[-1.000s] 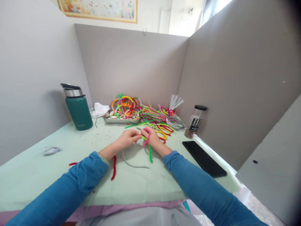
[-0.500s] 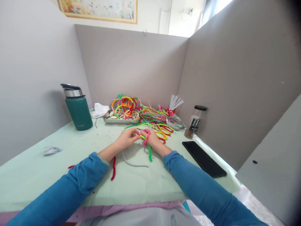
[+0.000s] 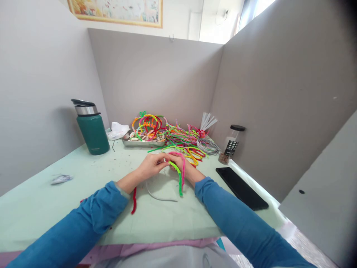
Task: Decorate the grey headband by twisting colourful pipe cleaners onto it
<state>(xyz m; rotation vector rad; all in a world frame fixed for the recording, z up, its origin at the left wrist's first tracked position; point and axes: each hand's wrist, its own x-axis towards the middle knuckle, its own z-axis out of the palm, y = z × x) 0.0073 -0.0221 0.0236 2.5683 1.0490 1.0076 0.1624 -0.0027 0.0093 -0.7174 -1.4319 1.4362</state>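
1. The pink fuzzy stem [image 3: 184, 171] is thin and bent. From the fingertips it makes an arch over the right hand [image 3: 189, 171], then it hangs down almost straight.
2. The green fuzzy stem [image 3: 180, 182] is yellow-green at the upper part and deeper green at the lower part. Its upper end is at the fingers of the left hand [image 3: 152, 165]; it curves downward, just beside the pink one, and reaches slightly lower.
3. Both are over the middle of the desk [image 3: 158, 223], well apart from its near edge. Their upper ends are partly hidden.

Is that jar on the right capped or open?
Capped: a black lid covers the top of the clear jar.
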